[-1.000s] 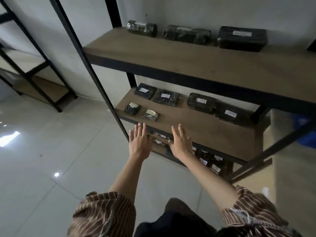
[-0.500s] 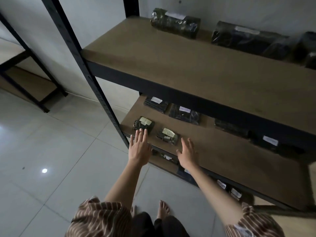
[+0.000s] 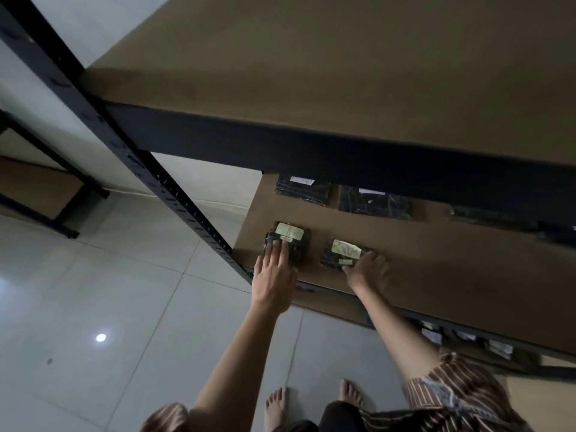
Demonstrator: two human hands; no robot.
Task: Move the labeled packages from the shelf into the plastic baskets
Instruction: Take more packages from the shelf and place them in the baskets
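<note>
Two small dark wrapped packages with pale labels lie near the front left of the middle shelf board (image 3: 436, 269). My left hand (image 3: 274, 275) rests flat with its fingertips on the left package (image 3: 293, 241). My right hand (image 3: 367, 269) touches the near right edge of the right package (image 3: 341, 252), fingers spread and curling at its side. Neither package is lifted. Two larger dark labeled packages (image 3: 302, 191) (image 3: 374, 202) lie further back on the same shelf, partly hidden under the upper shelf. No plastic basket is in view.
The upper shelf board (image 3: 343, 73) with its black front rail overhangs the middle shelf. A black perforated post (image 3: 149, 176) runs diagonally at the left. More labeled packages (image 3: 467, 338) sit on the lowest shelf. Grey tiled floor (image 3: 93, 291) and my bare feet lie below.
My head has dropped closer to the middle shelf. Both hands moved forward from the shelf's front edge onto the two small front packages.
</note>
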